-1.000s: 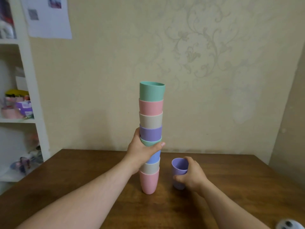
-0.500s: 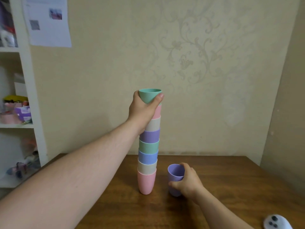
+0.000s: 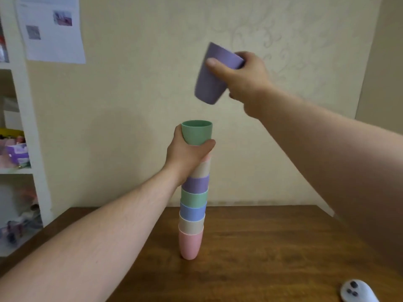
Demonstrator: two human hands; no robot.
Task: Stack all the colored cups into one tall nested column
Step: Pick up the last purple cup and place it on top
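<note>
A tall column of nested cups (image 3: 193,212) stands on the wooden table (image 3: 272,247), pink at the bottom and a green cup (image 3: 197,131) on top. My left hand (image 3: 187,155) grips the column just under the green cup, hiding part of the pink cup there. My right hand (image 3: 244,81) holds a loose purple cup (image 3: 214,75) in the air, tilted, above and a little right of the column's open top. The purple cup does not touch the column.
A white shelf unit (image 3: 24,127) with cluttered items stands at the left, with papers (image 3: 52,29) pinned on the wall above. A white controller (image 3: 357,292) lies at the table's near right corner. The wall is close behind the column.
My right hand has lifted the purple cup off the table and up above the column's top. My left hand stays wrapped near the top of the column.
</note>
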